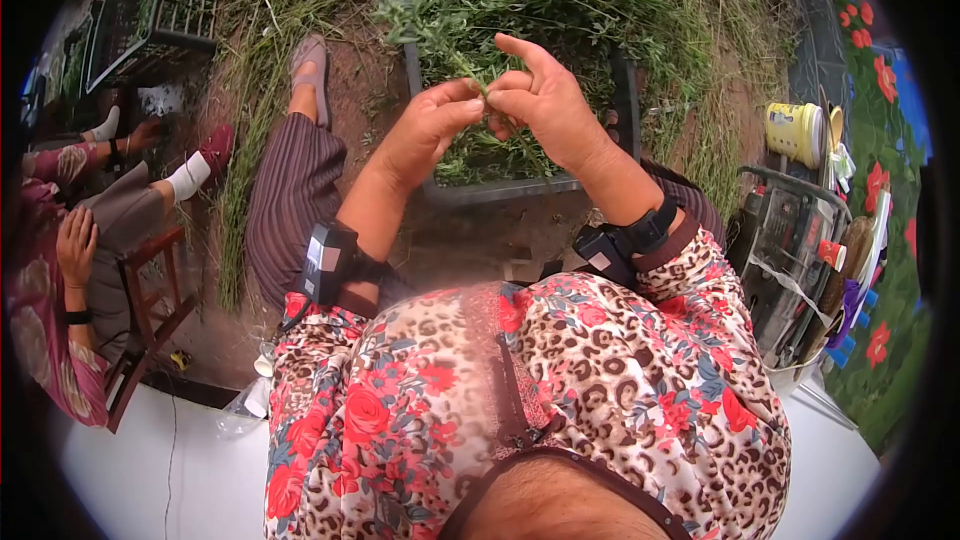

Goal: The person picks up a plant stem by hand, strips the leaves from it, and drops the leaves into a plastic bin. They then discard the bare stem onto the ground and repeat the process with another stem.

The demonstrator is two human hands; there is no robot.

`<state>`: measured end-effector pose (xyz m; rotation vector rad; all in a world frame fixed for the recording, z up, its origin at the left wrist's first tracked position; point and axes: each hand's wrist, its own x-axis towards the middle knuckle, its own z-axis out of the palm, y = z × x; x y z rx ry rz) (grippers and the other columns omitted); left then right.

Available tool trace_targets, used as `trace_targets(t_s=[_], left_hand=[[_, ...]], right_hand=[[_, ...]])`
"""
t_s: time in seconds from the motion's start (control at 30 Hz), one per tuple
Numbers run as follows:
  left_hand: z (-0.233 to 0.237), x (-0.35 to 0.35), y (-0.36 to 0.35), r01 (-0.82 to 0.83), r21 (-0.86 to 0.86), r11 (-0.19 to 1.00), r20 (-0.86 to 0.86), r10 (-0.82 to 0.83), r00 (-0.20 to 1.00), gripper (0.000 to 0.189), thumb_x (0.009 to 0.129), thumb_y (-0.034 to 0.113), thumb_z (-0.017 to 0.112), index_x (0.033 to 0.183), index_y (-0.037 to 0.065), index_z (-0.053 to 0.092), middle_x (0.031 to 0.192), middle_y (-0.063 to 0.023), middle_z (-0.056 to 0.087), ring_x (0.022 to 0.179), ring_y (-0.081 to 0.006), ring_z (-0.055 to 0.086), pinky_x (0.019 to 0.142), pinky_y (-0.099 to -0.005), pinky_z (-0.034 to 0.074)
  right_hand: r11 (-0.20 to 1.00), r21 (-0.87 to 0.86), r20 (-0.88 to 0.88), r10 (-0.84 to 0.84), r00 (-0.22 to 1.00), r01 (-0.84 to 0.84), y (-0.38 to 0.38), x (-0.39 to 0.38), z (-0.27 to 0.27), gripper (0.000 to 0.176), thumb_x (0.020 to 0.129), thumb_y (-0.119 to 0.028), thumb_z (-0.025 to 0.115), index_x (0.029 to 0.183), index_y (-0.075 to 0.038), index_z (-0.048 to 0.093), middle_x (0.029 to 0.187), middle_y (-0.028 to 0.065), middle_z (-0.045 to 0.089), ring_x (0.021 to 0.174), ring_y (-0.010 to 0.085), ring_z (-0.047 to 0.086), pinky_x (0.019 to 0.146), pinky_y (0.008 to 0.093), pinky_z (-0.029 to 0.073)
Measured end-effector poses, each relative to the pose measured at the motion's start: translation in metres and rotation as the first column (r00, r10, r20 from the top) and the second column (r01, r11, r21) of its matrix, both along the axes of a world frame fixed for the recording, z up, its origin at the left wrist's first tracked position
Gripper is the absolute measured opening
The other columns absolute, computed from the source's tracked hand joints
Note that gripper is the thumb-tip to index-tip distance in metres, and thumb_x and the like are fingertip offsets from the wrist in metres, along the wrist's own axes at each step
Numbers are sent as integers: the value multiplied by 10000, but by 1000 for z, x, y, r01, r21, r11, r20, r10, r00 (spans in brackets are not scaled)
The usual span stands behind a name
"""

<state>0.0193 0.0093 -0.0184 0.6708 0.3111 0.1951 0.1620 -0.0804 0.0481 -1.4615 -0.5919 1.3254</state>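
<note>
A leafy green sprig [425, 25] rises up and to the left from between my two hands, above the crate. My left hand [425, 132] is closed, with thumb and fingertips pinching the lower stem. My right hand [548, 108] meets it fingertip to fingertip, pinching at the same stem with the index finger stretched out. Just under my hands stands a dark plastic crate [500, 192] holding a heap of green leafy stalks [560, 10]. The exact end of the stem is hidden by my fingers.
Loose cut stalks [240, 170] lie on the floor at both sides of the crate. Another person [85, 240] sits at the left near a black slatted crate [150, 15]. A yellow tub [795, 132] and a clear container [790, 240] are at the right.
</note>
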Motion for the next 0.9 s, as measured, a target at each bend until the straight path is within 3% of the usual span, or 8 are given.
trace_targets(t_s=[0.13,0.3,0.4,0.5,0.7,0.77,0.9], left_hand=[[2,2,-4,-7,48,999,-24,8,1000,282,887,246,531,969,-18,582,887,-52,611,839,-134,571,820,-268,417],[0,4,-6,-40,255,966,-126,75,989,370,934,289,449,818,-9,635,719,-43,630,694,-127,579,716,-262,445],[-2,0,-4,-28,520,854,-191,148,971,390,935,296,443,822,-18,644,725,-47,633,688,-105,558,686,-256,438],[11,-3,-2,23,625,780,-242,165,956,388,923,297,454,833,-23,654,706,-48,622,665,-100,532,655,-258,431],[-8,-8,7,185,608,772,-367,67,928,367,890,308,471,882,-5,662,682,-51,589,646,-117,504,647,-276,423],[-5,-9,7,167,601,782,-344,65,937,360,889,303,472,886,-3,659,694,-56,587,665,-116,503,653,-276,420],[8,-10,14,213,659,721,-343,35,939,343,881,292,492,890,-12,650,726,-55,597,702,-115,506,670,-277,419]], right_hand=[[1000,-3,24,28,999,-28,1,-10,-3,611,803,40,528,1333,59,224,765,90,592,576,134,552,506,242,451],[999,-30,-20,13,1000,-14,1,-12,-4,605,805,38,530,1334,44,237,767,87,593,583,132,549,514,245,462],[999,-46,17,14,1000,-13,2,-11,-2,600,802,26,531,1332,39,249,768,84,596,587,128,549,526,247,469],[995,-60,123,81,989,-74,1,-6,-3,583,805,4,526,1330,24,274,767,78,600,597,123,553,541,248,474],[986,-44,347,166,923,-160,-1,-7,-6,550,810,12,515,1322,-6,315,767,81,605,587,114,545,533,238,470],[982,-12,421,176,890,-189,-3,-8,-8,548,809,13,517,1321,-16,323,763,79,605,584,112,542,526,236,467],[994,-94,180,65,981,-49,1,-5,0,561,808,12,519,1326,8,304,763,92,610,583,112,548,523,236,481]])
